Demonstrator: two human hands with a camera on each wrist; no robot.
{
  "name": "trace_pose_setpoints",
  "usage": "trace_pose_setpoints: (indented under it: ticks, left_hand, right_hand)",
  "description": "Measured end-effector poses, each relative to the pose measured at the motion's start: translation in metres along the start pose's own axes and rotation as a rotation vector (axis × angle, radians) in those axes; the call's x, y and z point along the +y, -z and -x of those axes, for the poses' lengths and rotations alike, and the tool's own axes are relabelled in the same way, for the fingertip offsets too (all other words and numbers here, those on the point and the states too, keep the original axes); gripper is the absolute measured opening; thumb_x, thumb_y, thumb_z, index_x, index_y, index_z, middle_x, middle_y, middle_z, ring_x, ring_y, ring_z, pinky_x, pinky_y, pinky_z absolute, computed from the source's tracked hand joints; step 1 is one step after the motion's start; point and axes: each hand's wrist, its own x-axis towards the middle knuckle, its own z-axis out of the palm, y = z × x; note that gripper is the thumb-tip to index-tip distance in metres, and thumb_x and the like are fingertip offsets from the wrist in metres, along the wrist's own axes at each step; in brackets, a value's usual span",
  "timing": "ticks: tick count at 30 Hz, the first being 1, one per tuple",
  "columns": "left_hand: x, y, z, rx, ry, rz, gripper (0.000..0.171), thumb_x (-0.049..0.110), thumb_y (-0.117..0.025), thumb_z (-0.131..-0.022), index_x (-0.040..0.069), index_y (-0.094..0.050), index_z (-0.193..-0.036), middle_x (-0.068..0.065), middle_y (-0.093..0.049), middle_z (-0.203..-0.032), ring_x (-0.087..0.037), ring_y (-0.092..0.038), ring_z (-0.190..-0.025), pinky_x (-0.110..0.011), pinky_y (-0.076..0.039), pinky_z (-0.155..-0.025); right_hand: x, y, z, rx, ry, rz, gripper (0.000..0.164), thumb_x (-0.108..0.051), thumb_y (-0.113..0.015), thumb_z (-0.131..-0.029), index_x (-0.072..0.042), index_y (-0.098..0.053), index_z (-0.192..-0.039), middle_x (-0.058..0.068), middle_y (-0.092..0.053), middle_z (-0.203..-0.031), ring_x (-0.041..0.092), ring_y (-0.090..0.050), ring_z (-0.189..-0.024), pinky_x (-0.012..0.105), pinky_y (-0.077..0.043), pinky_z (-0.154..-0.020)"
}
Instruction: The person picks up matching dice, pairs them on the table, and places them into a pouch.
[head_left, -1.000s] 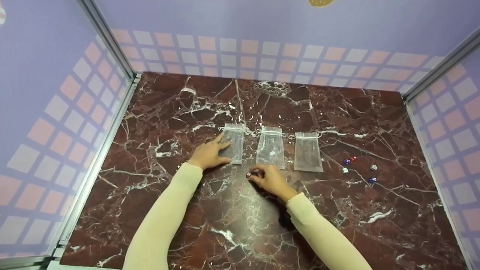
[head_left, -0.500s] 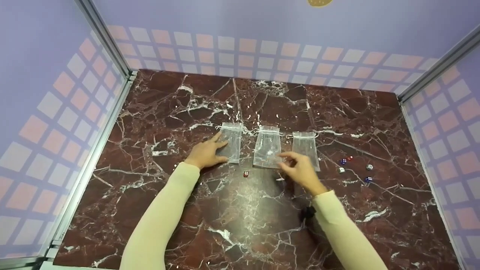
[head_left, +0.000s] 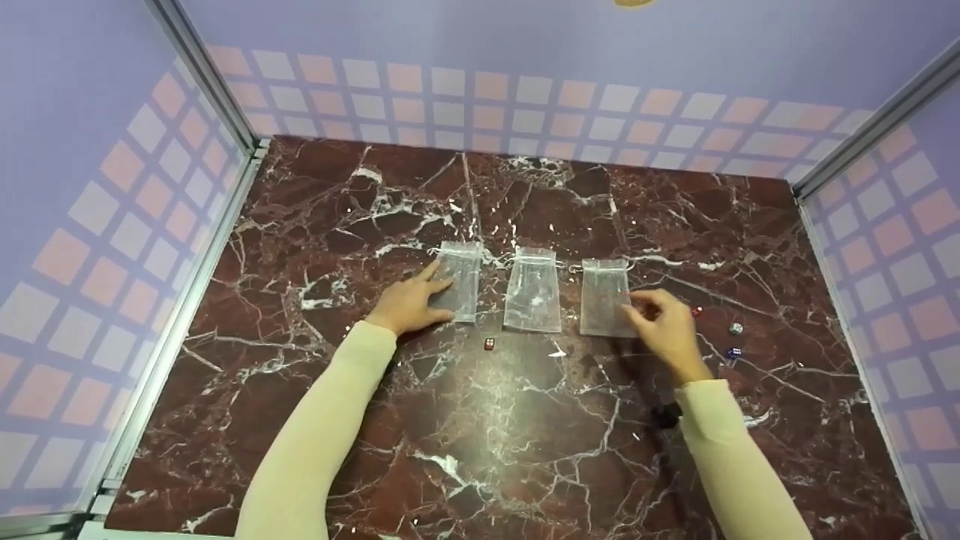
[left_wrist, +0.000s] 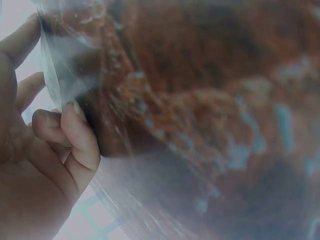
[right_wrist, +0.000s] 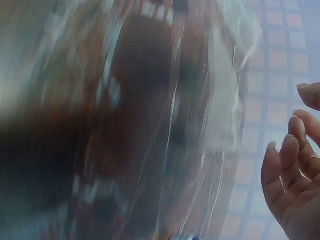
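Three sheer white drawstring pouches lie flat in a row on the dark red marble tabletop. My left hand [head_left: 409, 304] rests against the left pouch [head_left: 461, 289], its index finger and thumb stretched onto it; the left wrist view shows other fingers bent. Below the gap between the left pouch and the middle pouch [head_left: 532, 292] sits a red die [head_left: 489, 343]. My right hand [head_left: 664, 326] is over the right edge of the right pouch [head_left: 604, 300], fingers loosely bent and holding nothing. The right wrist view is blurred, with that hand [right_wrist: 300, 170] at its edge.
To the right of my right hand lie a red die [head_left: 697, 310], a whitish die [head_left: 736, 328] and a blue die [head_left: 734, 352]. My hand covers the spot just left of them. Lilac checked panels [head_left: 517, 97] enclose the tabletop [head_left: 540, 450] at the back and sides.
The right hand has let go of the red die, leaving it below the pouches, and moved right past the middle pouch. The left hand stays at the left pouch.
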Motion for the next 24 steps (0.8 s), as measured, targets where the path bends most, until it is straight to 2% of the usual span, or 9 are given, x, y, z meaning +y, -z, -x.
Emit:
trace_pose_setpoints:
  ticks: [5, 9, 11, 15, 17, 21, 24]
  left_hand:
    - [0.001, 0.000, -0.002, 0.004, -0.005, -0.004, 0.074, 0.053, -0.071, -0.086, 0.023, -0.046, -0.149, -0.009, -0.019, -0.163, -0.047, -0.053, -0.120, -0.056, -0.047, -0.094]
    - [0.001, -0.001, -0.002, 0.007, -0.009, -0.011, 0.073, 0.053, -0.070, -0.087, 0.023, -0.046, -0.149, -0.009, -0.020, -0.162, -0.047, -0.056, -0.116, -0.055, -0.050, -0.090]
    - [0.001, -0.002, -0.002, 0.011, -0.007, -0.015, 0.073, 0.052, -0.070, -0.087, 0.023, -0.046, -0.149, -0.009, -0.020, -0.162, -0.047, -0.056, -0.116, -0.056, -0.050, -0.089]
    - [-0.001, -0.003, -0.001, 0.019, -0.005, -0.010, 0.074, 0.052, -0.071, -0.086, 0.023, -0.045, -0.149, -0.009, -0.020, -0.163, -0.048, -0.055, -0.117, -0.057, -0.049, -0.091]
    - [-0.002, -0.003, 0.001, 0.023, -0.003, -0.006, 0.074, 0.052, -0.071, -0.086, 0.023, -0.045, -0.149, -0.009, -0.019, -0.163, -0.049, -0.056, -0.115, -0.057, -0.049, -0.090]
    - [-0.002, -0.002, 0.002, 0.030, -0.011, -0.006, 0.075, 0.052, -0.071, -0.086, 0.022, -0.045, -0.149, -0.009, -0.019, -0.162, -0.049, -0.057, -0.112, -0.057, -0.051, -0.088]
    - [-0.001, -0.004, 0.002, 0.023, -0.011, -0.009, 0.075, 0.052, -0.071, -0.086, 0.022, -0.045, -0.149, -0.010, -0.019, -0.162, -0.049, -0.057, -0.113, -0.056, -0.051, -0.087]
  right_hand:
    - [0.024, 0.024, -0.001, 0.062, -0.045, 0.047, 0.015, 0.004, -0.077, -0.080, 0.007, -0.073, -0.094, 0.013, -0.064, -0.079, 0.011, -0.053, -0.069, 0.012, -0.040, -0.062]
    - [0.042, 0.042, -0.001, 0.125, -0.081, 0.117, 0.013, 0.005, -0.075, -0.081, 0.008, -0.073, -0.094, 0.017, -0.064, -0.081, 0.017, -0.054, -0.071, 0.014, -0.039, -0.064]
    - [0.051, 0.048, -0.001, 0.164, -0.100, 0.142, 0.013, 0.005, -0.074, -0.081, 0.009, -0.072, -0.093, 0.019, -0.064, -0.083, 0.024, -0.056, -0.074, 0.020, -0.041, -0.069]
    - [0.067, 0.059, 0.002, 0.228, -0.178, 0.177, 0.016, 0.005, -0.070, -0.082, 0.010, -0.071, -0.097, 0.025, -0.061, -0.097, 0.040, -0.054, -0.093, 0.044, -0.040, -0.087]
    - [0.074, 0.063, 0.003, 0.226, -0.231, 0.188, 0.019, 0.004, -0.069, -0.083, 0.010, -0.070, -0.101, 0.026, -0.058, -0.108, 0.044, -0.049, -0.106, 0.052, -0.036, -0.095]
    - [0.086, 0.068, 0.009, 0.158, -0.349, 0.189, 0.033, -0.003, -0.071, -0.085, 0.010, -0.065, -0.114, 0.029, -0.044, -0.136, 0.049, -0.034, -0.129, 0.059, -0.018, -0.111]
    - [0.093, 0.069, 0.016, 0.092, -0.431, 0.186, 0.043, -0.013, -0.074, -0.088, 0.008, -0.061, -0.122, 0.030, -0.031, -0.148, 0.052, -0.020, -0.138, 0.067, 0.002, -0.111]
